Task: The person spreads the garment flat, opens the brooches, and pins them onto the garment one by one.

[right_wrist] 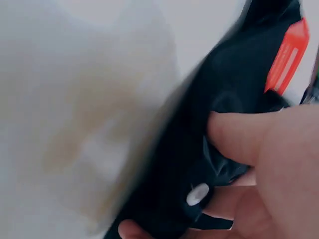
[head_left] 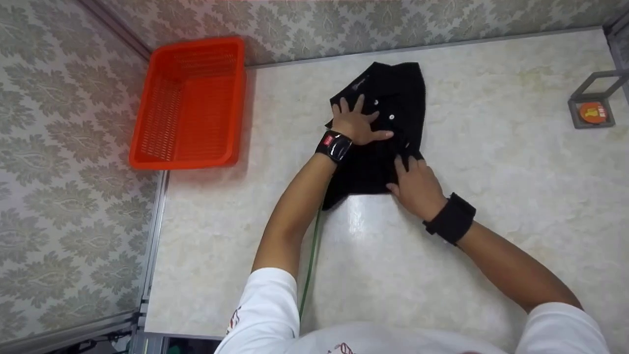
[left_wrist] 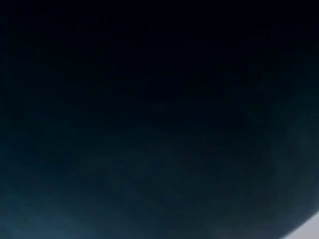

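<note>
A black garment (head_left: 407, 91) lies at the upper centre of the head view; the left hand (head_left: 356, 126) rests on it, fingers spread, while the right hand (head_left: 418, 189) pinches its lower-right edge.

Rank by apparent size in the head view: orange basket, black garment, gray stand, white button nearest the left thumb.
1. Orange basket and black garment: too close to rank; left hand and right hand cover part of the garment.
2. Gray stand
3. White button
</note>
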{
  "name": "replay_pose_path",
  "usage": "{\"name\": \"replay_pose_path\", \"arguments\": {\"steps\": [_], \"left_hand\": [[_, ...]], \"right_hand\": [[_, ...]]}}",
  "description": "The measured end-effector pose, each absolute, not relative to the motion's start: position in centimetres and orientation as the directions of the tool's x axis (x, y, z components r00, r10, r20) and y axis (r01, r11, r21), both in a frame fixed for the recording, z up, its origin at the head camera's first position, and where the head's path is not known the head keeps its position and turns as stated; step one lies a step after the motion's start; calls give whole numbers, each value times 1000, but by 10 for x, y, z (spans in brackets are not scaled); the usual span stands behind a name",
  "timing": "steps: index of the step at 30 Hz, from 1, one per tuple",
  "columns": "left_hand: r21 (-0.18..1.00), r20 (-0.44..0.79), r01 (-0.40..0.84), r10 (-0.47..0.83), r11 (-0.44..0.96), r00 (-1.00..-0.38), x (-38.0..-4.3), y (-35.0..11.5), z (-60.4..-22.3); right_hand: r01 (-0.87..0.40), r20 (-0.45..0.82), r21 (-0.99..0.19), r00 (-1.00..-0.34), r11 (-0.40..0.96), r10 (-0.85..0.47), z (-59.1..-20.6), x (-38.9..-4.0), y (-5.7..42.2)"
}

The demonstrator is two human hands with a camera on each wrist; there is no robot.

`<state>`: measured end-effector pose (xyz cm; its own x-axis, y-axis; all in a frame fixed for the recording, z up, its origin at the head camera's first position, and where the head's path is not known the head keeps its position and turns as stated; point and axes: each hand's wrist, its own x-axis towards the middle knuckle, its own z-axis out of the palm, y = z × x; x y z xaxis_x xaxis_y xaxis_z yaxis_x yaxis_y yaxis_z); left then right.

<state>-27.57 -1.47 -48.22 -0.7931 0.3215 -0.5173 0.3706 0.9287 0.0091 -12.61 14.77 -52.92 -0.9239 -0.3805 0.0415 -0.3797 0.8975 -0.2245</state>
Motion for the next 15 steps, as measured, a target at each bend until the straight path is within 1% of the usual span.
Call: {"name": "replay_pose_path", "arguments": {"steps": [4,6,10,15], "left_hand": [[-46,-490,441,364,896,-792,-273,-12,-488],[-32,-472,474,405,880,-783,-273,-12,-491],[37,-416,532,497,846,-761,-275,-17,-497],[138,-308,564,576,814,-757,-273,-26,-502]], "right_hand": [[-440,56,-149,-898,886,-436,-525,-114,133],[-457,64,-134,-889,879,-453,-522,-110,128],[-451,86,-180,-893,874,-443,-513,-113,127],[-396,141,-264,-918,879,-371,-498,-134,140]]}}
